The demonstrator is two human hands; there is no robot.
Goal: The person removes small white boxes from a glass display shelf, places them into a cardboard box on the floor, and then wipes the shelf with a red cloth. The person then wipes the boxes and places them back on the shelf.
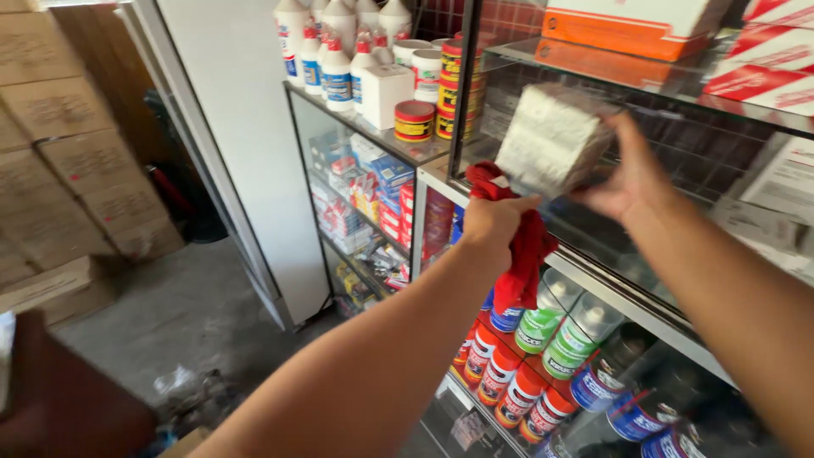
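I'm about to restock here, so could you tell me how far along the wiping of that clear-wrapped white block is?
Under way. The right hand holds the clear-wrapped white block up at the glass cabinet, and the left hand presses a red cloth to its lower corner. Nothing shows which sides are already wiped; the block is not yet back on a shelf.

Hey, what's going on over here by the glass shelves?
A person stands at a glass display case in a shop. Their left hand clutches a red cloth, pressed against a whitish plastic-wrapped block that their right hand holds up in front of the upper glass shelf. Below sit rows of cans and jars; white bottles stand on the case top.
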